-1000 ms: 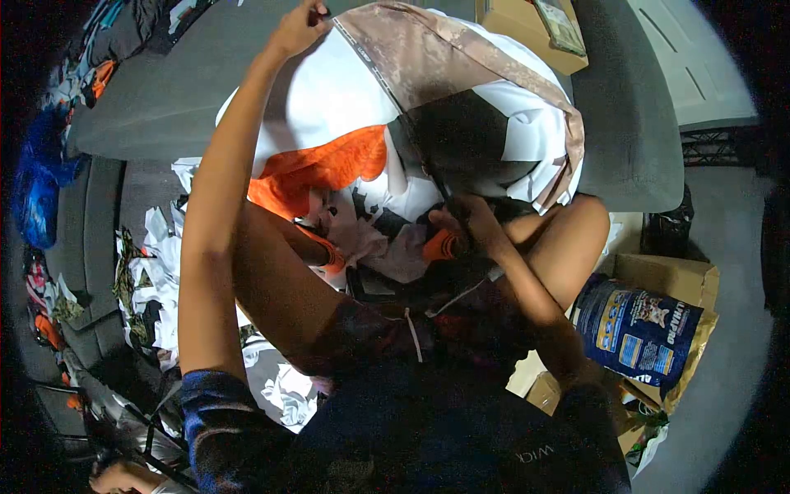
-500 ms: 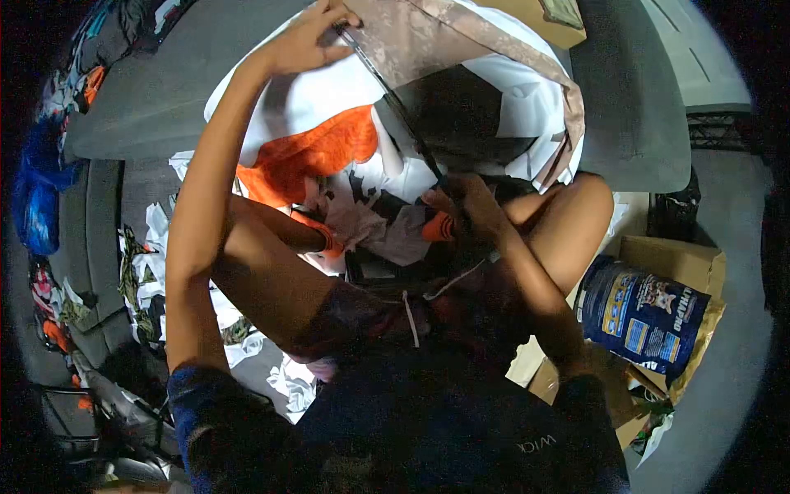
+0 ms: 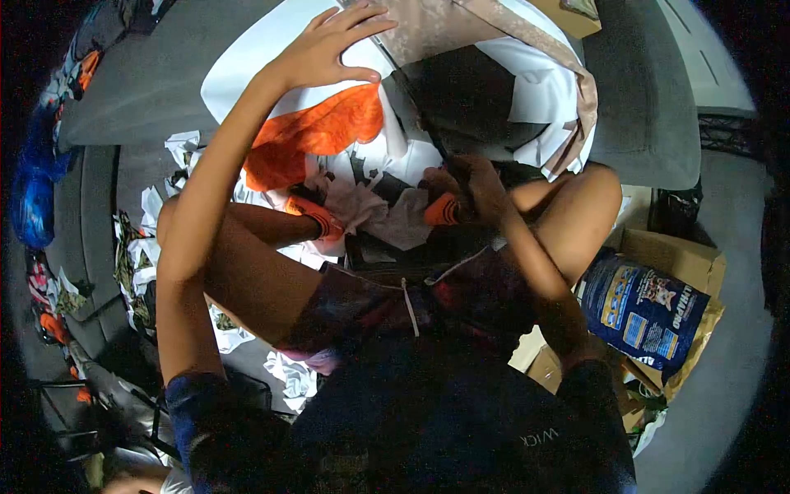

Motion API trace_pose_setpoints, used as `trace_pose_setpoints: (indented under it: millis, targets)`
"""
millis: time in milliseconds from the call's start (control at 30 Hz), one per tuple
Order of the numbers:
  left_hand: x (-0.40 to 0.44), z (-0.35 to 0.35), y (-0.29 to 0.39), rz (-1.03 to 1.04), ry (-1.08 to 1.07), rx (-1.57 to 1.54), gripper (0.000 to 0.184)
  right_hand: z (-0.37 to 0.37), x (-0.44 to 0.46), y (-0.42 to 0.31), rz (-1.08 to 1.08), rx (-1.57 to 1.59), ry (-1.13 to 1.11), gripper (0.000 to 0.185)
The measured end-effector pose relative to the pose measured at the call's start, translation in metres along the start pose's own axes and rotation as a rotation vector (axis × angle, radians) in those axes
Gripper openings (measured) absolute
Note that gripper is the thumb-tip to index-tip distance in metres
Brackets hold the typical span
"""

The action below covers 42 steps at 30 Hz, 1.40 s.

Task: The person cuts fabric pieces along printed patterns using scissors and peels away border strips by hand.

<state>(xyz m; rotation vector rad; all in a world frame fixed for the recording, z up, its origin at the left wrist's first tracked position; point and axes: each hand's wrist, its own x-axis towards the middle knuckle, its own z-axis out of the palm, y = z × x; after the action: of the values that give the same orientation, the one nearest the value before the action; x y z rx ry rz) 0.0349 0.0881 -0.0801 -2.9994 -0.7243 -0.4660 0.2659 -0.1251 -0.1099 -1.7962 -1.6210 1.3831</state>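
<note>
My left hand (image 3: 336, 51) is open, its fingers stretched apart over the top of a white fabric piece (image 3: 247, 70), beside a tan patterned fabric (image 3: 424, 29). My right hand (image 3: 481, 188) is closed around the lower end of a long thin dark tool (image 3: 424, 123). That tool slants up to the left, and its narrow, shiny upper end lies close to my left fingers. Its exact kind is unclear. An orange cloth (image 3: 317, 136) lies just below my left hand. Grey and white scraps (image 3: 395, 218) lie between my feet.
A dark grey cushioned surface (image 3: 634, 123) spans the far side. At right, a blue printed bag (image 3: 646, 309) leans in a cardboard box (image 3: 679, 255). Fabric scraps (image 3: 144, 247) litter the floor at left, near a blue plastic bundle (image 3: 37, 206).
My left hand has shifted right and slightly down, its fingers now spread wider. The tool stays in my right hand, its upper end a little farther right. The view has shifted slightly.
</note>
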Motion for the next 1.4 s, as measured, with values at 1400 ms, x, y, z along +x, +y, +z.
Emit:
trace_pose_setpoints:
  millis: [1400]
  targets:
    - [0.003, 0.002, -0.005, -0.011, -0.068, 0.002, 0.078, 0.002, 0.004, 0.029, -0.083, 0.003, 0.051, 0.023]
